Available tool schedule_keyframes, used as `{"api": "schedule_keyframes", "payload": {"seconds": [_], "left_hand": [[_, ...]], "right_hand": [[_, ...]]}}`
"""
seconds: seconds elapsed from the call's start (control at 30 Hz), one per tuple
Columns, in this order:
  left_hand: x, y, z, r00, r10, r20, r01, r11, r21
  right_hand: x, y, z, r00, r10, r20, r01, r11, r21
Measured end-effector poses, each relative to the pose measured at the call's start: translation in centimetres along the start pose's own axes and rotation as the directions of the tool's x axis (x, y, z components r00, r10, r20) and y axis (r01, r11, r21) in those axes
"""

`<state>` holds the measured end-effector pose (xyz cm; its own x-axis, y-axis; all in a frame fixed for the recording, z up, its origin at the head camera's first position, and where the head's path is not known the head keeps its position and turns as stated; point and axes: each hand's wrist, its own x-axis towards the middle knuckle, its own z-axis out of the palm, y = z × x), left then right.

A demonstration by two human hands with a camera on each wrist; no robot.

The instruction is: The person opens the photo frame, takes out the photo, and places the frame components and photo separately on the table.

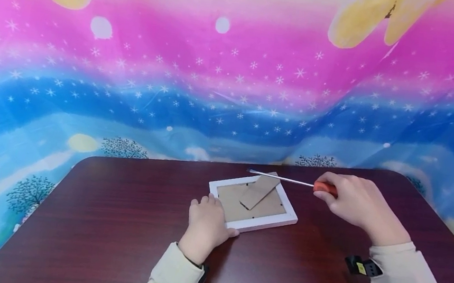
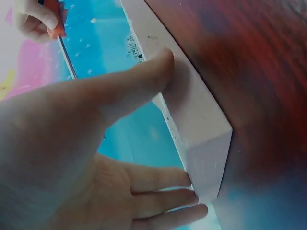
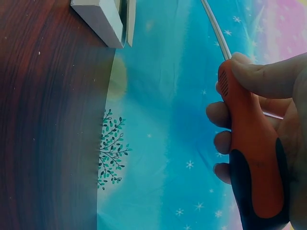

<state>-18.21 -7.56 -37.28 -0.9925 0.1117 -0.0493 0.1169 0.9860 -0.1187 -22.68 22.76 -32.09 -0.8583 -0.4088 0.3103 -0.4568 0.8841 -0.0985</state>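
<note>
A white picture frame lies face down on the table, its brown backing board showing with small dark tabs round it. A brown stand flap slants across the backing. My left hand holds the frame at its near left corner, the thumb against the near side and the fingers by the left side. My right hand grips a screwdriver by its orange and black handle. The metal shaft points left and overlaps the flap's upper end in the head view, with the tip just beyond it.
The frame and hands are at the far part of a dark red-brown wooden table. A colourful cloth with snowflakes and trees hangs right behind the table's back edge. A dark strap with a yellow mark sits at the right wrist.
</note>
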Motion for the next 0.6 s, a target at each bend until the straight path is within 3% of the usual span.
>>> {"api": "schedule_keyframes", "payload": {"seconds": [0.23, 0.37, 0.6], "left_hand": [[0.7, -2.6, 0.0, 0.993, 0.107, -0.04, -0.112, 0.983, -0.147], [1.2, -4.3, 0.3, 0.983, 0.174, -0.055, -0.182, 0.946, -0.267], [2.1, -5.7, 1.4, 0.974, 0.22, -0.059, -0.224, 0.88, -0.418]], "right_hand": [[0.1, -0.1, 0.2, 1.0, -0.005, 0.015, 0.005, 1.0, 0.004], [0.0, -0.1, 0.2, 1.0, 0.002, 0.024, -0.002, 1.0, 0.0], [0.0, -0.1, 0.4, 1.0, -0.013, 0.012, 0.013, 1.0, 0.011]]}}
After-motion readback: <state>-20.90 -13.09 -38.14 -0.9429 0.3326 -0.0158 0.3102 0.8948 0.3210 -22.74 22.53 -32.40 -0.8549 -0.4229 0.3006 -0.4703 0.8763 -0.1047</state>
